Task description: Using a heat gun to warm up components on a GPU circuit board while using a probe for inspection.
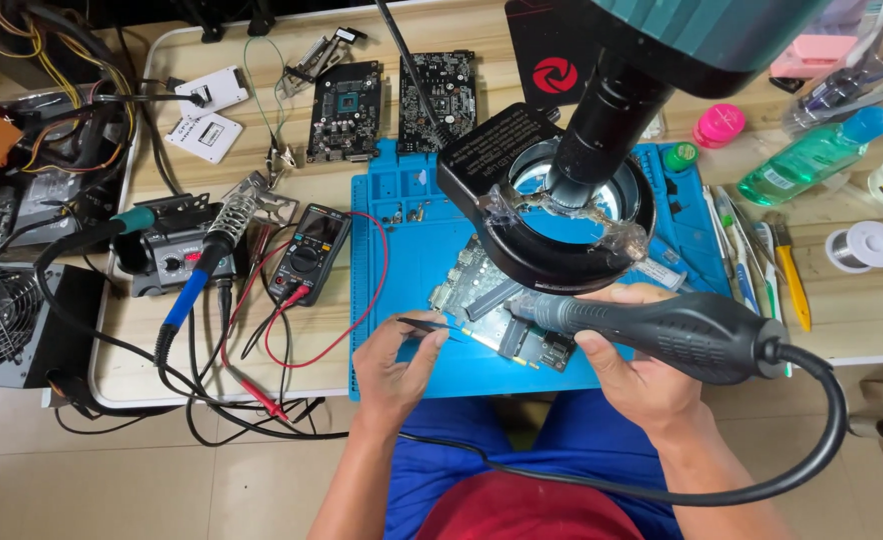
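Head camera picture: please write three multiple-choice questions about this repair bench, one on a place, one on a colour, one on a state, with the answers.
1. Where is the multimeter?
A. left of the blue mat
B. on the mat
C. right of the mat

2. What colour is the work mat?
A. green
B. blue
C. grey

3. What does the right hand hold?
A. nothing
B. a bottle
C. a black corded tool

Answers:
1 A, it lies on the table beside the mat's left edge.
2 B, its bare surface is blue.
3 C, the fingers wrap the black corded tool over the circuit board.
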